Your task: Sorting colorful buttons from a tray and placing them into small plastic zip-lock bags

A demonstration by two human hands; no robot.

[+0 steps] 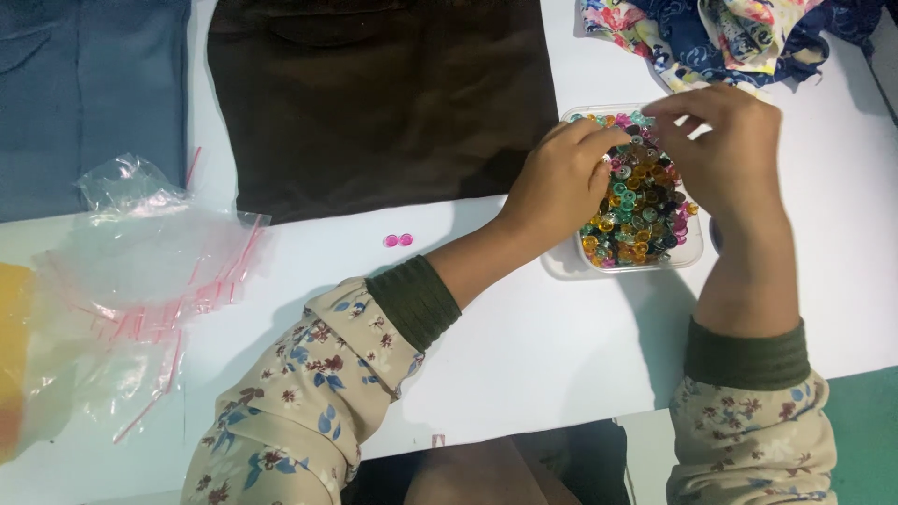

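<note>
A clear plastic tray [568,268] filled with many small coloured translucent buttons [639,217] stands on the white table [524,346]. My left hand [558,178] reaches over the tray's left side, its fingers pinched among the buttons near the top. My right hand [725,150] hovers over the tray's right side, fingertips pinched together above the far edge. What each pinch holds is too small to tell. Two pink buttons [398,240] lie side by side on the table, left of the tray.
A dark brown cloth [374,93] and a blue cloth [89,93] lie at the back. A floral fabric [720,33] is bunched at the back right. Several clear zip bags with red strips [150,262] sit at the left beside a yellow object [11,355].
</note>
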